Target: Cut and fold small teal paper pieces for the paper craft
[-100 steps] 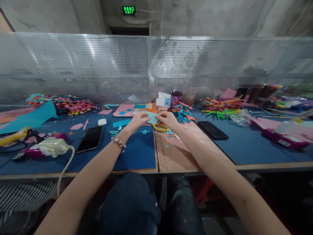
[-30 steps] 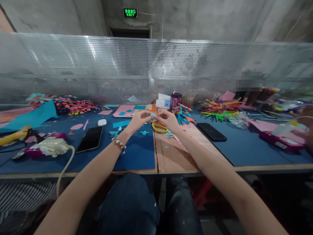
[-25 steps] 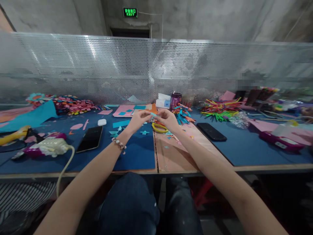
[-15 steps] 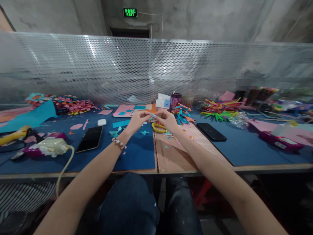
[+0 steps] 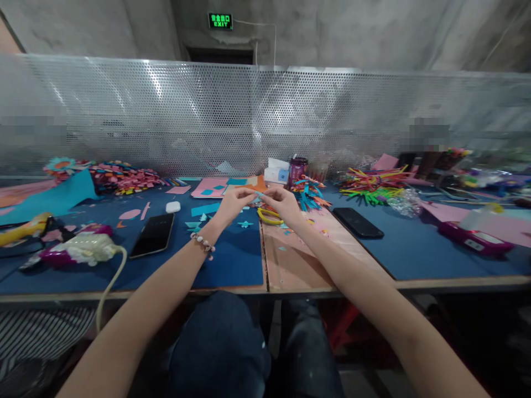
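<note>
Your left hand (image 5: 233, 202) and right hand (image 5: 282, 202) pinch a small teal paper (image 5: 260, 195) between them above the desk (image 5: 290, 260); scissors (image 5: 269, 216) lie at six o'clock.

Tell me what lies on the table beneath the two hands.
Beneath the right hand lie yellow scissors, partly covered by it, so the blades cannot be seen. Beneath the left hand lies a teal paper star on the blue mat. Both pinch a small blue paper.

Two hands (image 5: 232, 202) (image 5: 284, 201), one paper piece (image 5: 260, 195), two phones (image 5: 152, 234) (image 5: 359, 222), one scissors (image 5: 269, 216).
</note>
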Demonstrator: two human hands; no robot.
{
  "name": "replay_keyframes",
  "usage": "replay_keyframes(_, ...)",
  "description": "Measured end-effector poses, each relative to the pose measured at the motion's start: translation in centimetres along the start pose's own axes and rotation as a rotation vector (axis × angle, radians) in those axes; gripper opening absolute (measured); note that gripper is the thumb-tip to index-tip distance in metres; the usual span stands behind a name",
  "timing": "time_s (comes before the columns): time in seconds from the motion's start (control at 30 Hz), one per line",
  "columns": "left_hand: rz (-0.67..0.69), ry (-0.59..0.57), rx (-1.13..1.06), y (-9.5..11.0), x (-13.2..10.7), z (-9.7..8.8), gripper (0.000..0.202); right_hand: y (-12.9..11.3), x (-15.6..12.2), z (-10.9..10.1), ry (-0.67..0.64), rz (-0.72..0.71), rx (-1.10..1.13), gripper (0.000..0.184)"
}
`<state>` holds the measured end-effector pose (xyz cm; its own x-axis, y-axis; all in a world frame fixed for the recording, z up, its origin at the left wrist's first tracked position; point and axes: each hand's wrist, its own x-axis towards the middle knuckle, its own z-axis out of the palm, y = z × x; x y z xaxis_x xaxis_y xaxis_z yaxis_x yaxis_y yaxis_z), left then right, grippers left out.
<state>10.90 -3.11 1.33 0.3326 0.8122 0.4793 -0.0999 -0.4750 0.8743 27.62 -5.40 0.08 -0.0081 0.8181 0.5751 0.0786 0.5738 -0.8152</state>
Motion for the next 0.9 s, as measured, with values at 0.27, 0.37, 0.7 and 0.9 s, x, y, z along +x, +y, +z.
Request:
replay_keyframes(0.27,0.014,0.088,-0.028,-0.8,0.3,-0.2,0.028,0.7,-0.4,1.9,0.079,0.190,0.135,0.038)
replay_keyframes(0.37,0.017,0.103,-0.024,-1.0,0.4,-0.2,0.027,0.7,-0.5,2.2,0.066,0.201,0.147,0.038)
replay_keyframes(0.7,-0.046,0.112,-0.057,-1.5,0.6,0.0,0.026,0.6,-0.6,2.3,0.067,0.181,0.109,0.036)
replay_keyframes(0.9,-0.047,0.109,-0.090,-1.1,0.4,0.1,0.029,0.9,-0.6,2.2,0.068,0.163,0.085,0.037)
